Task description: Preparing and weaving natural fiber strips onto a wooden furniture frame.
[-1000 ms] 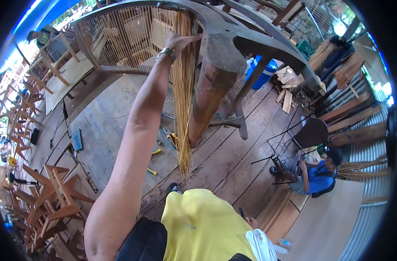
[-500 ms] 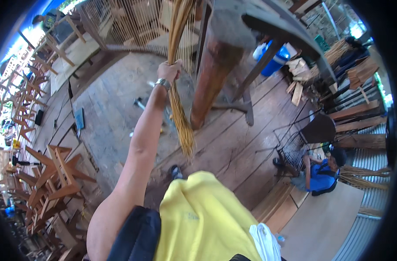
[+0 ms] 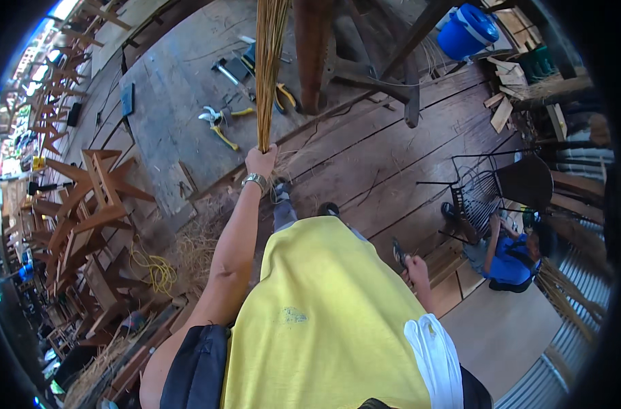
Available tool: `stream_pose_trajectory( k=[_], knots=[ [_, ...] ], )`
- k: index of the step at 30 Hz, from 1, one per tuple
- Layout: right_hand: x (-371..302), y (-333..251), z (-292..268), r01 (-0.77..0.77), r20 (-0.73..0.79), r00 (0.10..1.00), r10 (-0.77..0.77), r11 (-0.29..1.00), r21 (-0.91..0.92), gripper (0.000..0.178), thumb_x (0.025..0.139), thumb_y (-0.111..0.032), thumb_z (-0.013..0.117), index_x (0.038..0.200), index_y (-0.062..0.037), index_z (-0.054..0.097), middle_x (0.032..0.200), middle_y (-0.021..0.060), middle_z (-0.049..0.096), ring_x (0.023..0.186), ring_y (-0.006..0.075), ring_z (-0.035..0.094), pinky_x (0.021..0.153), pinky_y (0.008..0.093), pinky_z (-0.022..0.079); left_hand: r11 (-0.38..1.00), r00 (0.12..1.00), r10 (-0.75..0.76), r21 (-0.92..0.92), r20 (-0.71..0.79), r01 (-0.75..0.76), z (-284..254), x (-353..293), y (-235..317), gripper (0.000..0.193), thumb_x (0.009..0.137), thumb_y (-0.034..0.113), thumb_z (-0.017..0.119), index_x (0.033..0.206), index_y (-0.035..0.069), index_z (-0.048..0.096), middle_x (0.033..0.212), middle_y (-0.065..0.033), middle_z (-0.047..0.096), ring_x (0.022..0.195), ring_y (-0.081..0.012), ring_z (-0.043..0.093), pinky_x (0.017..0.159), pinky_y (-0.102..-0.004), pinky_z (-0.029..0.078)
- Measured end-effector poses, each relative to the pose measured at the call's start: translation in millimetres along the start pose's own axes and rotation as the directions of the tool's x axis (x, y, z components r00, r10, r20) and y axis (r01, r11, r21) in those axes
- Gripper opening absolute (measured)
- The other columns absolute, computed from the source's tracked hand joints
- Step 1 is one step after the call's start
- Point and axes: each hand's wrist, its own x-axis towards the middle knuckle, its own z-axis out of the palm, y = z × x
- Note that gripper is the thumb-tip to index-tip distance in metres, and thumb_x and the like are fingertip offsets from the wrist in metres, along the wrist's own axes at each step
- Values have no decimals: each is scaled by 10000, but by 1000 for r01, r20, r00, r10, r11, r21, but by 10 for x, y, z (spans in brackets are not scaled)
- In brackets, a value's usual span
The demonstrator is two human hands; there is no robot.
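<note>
The plank floor (image 3: 392, 160) is partly covered by a grey board (image 3: 171, 109), and to the board's left brown wooden frames (image 3: 100, 194) are piled. Well to the board's right a co-worker (image 3: 509, 262) in blue is seated, a dark chair (image 3: 521, 183) set in front. Over the board's right part a thick brown leg (image 3: 313, 58) is seen, and a long straw-coloured bundle (image 3: 271, 75) is stretched above that same part, its far end cut off by the view. The bundle is judged light, stiff lengthwise but springy, its thin strands easily slid apart or snapped singly; it is best gripped in a full fist near an end, with all strands gathered. Beyond the board's far right a blue cooler (image 3: 463, 34) is placed. By the board's near edge the bundle's near end is clenched in the left hand (image 3: 261, 161). On the board a hammer (image 3: 234, 80) and pliers (image 3: 219, 127) are laid. Right of the board, a small dark tool (image 3: 398, 252), its kind unclear, is gripped by the right hand (image 3: 416, 271)
</note>
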Motion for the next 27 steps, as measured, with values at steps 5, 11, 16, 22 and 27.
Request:
stream_pose_trajectory(
  k=[5, 11, 16, 22, 27],
  knots=[
    [84, -78, -416, 5, 38, 999, -5, 1000, -11, 293, 958, -322, 526, 827, -60, 528, 579, 65, 560, 406, 132, 480, 375, 295, 347, 912, 956, -271, -288, 112, 293, 822, -433, -233, 314, 865, 350, 634, 893, 39, 672, 711, -95, 675, 657, -203, 653, 621, -357, 499],
    [-30, 338, -637, -13, 30, 999, 19, 985, -169, 301, 943, -305, 550, 835, -24, 541, 587, 79, 560, 448, 165, 536, 414, 314, 411, 202, 792, -58, -770, 607, 605, 1566, -730, 381, 270, 967, 329, 538, 995, 67, 480, 919, -181, 675, 806, -300, 666, 717, -433, 528],
    [-504, 533, -744, 119, -21, 990, -136, 925, -361, 323, 938, -311, 550, 840, -4, 545, 610, 95, 572, 463, 179, 555, 420, 327, 419, 541, 868, -201, -687, 454, 485, 1770, -272, 147, 434, 977, 435, 477, 1069, 16, 545, 918, -149, 684, 815, -258, 640, 730, -418, 508],
    [-721, 610, -734, 25, -25, 999, -33, 966, -256, 308, 948, -311, 530, 877, -14, 570, 591, 86, 578, 429, 151, 530, 401, 318, 406, 990, 953, -141, 10, 268, 143, 1323, 837, -488, 685, 908, 657, 411, 1009, 47, 706, 1007, -158, 680, 919, -264, 620, 820, -349, 457],
    [-746, 642, -639, 53, -6, 998, -59, 938, -343, 318, 946, -320, 537, 871, -14, 570, 596, 98, 591, 422, 153, 537, 398, 318, 406, 958, 909, -119, 285, 401, 0, 831, 573, -355, 823, 798, 721, 534, 1111, -30, 656, 1088, -201, 651, 1038, -331, 620, 912, -360, 450]
  ],
)
